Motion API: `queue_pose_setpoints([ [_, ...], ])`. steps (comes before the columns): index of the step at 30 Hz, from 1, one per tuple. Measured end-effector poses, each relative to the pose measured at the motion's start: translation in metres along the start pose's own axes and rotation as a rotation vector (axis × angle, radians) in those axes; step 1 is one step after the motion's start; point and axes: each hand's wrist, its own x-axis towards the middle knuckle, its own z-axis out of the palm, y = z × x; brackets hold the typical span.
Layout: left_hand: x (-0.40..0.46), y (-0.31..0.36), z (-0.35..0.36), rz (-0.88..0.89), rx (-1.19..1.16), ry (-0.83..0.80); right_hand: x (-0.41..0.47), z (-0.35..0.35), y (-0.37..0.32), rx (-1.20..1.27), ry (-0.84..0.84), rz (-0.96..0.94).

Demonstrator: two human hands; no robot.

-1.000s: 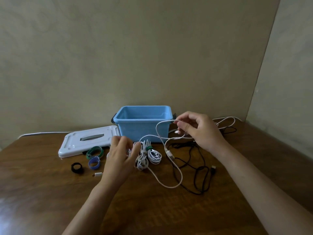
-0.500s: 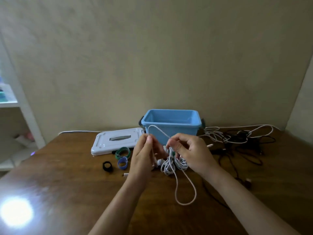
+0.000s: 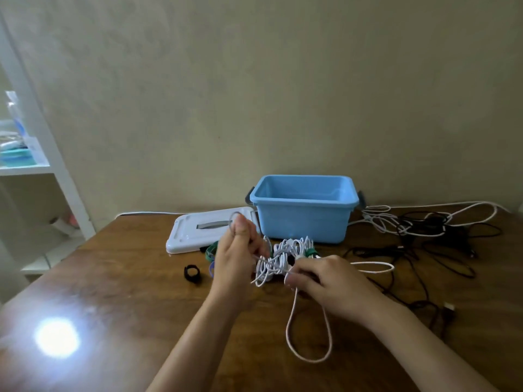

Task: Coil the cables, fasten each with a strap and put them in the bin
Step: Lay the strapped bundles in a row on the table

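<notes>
Mid-coil at a wooden table [image 3: 119, 278]: left hand [image 3: 235, 258] raised, fingers curled round a small loop of white cable [image 3: 308, 343], right hand [image 3: 325, 281] pinching the same cable just at 3 o'clock of the left. Slack loop drooping toward 6 o'clock onto the table. Finished white coils [image 3: 285, 251] with a green strap [image 3: 311, 252] lying just behind the hands; open blue bin [image 3: 304, 222] at 12 o'clock, tangled loose cables [image 3: 424, 230] at 2 o'clock, spare straps [image 3: 192, 274] at 9 o'clock. Cable likely light, limp and springy, best gripped across all the turns at one point to stop unwinding
</notes>
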Motion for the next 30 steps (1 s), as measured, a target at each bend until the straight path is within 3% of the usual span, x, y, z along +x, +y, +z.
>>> queue_pose_setpoints([
  [3, 0.008, 0.011, -0.012, -0.127, -0.178, -0.058, -0.001, -0.012, 0.016, 0.019, -0.023, 0.055],
  [7, 0.007, 0.024, -0.012, -0.241, 0.083, -0.272, -0.002, -0.017, 0.019, -0.013, -0.002, 0.070],
  [11, -0.003, 0.022, -0.012, -0.120, 0.525, -0.378, -0.003, -0.021, 0.015, -0.036, 0.079, 0.042],
  [16, -0.010, 0.003, -0.016, -0.107, 0.602, -0.344, -0.005, -0.015, 0.019, -0.242, 0.351, 0.112],
  [18, -0.009, -0.001, -0.016, -0.049, 0.661, -0.313, -0.005, -0.015, 0.018, -0.203, 0.413, 0.153],
  [24, -0.011, -0.007, -0.017, 0.028, 0.791, -0.377, -0.002, -0.010, 0.012, 0.049, 0.312, 0.080],
  [30, -0.015, -0.013, -0.013, 0.047, 0.874, -0.451, -0.005, -0.011, 0.010, -0.069, 0.429, 0.175],
])
